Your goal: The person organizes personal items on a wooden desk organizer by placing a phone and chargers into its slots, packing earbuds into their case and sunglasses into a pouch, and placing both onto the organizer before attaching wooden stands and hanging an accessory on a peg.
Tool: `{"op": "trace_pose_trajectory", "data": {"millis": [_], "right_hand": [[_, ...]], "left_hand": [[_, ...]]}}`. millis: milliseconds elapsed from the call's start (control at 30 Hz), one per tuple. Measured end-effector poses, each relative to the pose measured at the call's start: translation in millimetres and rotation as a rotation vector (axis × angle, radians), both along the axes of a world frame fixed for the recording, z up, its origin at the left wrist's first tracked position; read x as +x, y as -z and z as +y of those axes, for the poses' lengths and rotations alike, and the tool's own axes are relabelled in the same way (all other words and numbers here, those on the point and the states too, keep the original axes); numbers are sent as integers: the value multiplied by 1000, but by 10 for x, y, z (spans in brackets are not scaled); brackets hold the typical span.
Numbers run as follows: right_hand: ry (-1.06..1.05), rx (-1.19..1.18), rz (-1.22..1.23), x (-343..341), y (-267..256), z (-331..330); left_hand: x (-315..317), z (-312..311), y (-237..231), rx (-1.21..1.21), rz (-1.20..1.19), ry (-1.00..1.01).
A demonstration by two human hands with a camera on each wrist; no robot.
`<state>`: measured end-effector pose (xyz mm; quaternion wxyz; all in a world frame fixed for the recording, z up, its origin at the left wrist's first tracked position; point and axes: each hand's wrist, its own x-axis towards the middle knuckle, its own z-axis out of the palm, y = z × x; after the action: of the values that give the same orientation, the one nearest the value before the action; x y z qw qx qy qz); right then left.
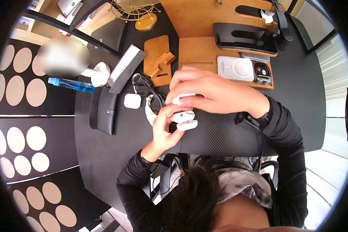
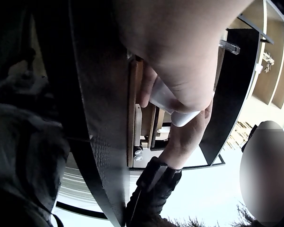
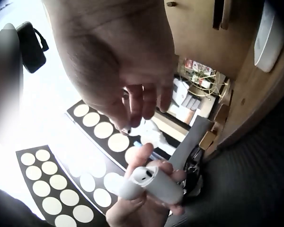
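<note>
A white earbud case (image 1: 183, 116) with its lid (image 1: 187, 125) raised is held in the fingers of the left hand (image 1: 164, 129). In the right wrist view, an earbud's dark opening shows at the top of the case (image 3: 166, 187). Just above it, the right hand (image 1: 210, 92) pinches a small white earbud (image 1: 183, 98) between thumb and fingers, apart from the case. The left wrist view shows the case (image 2: 164, 98) under the left hand (image 2: 180, 47), with the right hand (image 2: 185, 142) beyond it.
On the dark table (image 1: 220, 137) a white square case (image 1: 132, 101), sunglasses (image 1: 142, 88) and a white-strapped watch (image 1: 150, 110) lie left of the hands. A wooden organizer (image 1: 197, 44) holds a phone (image 1: 245, 38) and white charger (image 1: 236, 68) behind. A white lamp (image 1: 100, 74) stands far left.
</note>
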<state>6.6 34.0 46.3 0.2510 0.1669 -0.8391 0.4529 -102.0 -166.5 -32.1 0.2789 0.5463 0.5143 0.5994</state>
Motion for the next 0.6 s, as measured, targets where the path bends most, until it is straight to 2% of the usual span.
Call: {"op": "trace_pose_trajectory", "data": {"millis": [100, 200, 333, 600], "right_hand": [[-155, -102, -62, 38, 5, -94], [-179, -22, -65, 58, 14, -110], [-120, -91, -65, 93, -3, -126], [-176, -150, -109, 129, -35, -105]], "left_hand": [[15, -36, -4, -49, -29, -47], [18, -24, -1, -6, 4, -15], [19, -25, 0, -6, -28, -10], [14, -9, -52, -21, -10, 11]]}}
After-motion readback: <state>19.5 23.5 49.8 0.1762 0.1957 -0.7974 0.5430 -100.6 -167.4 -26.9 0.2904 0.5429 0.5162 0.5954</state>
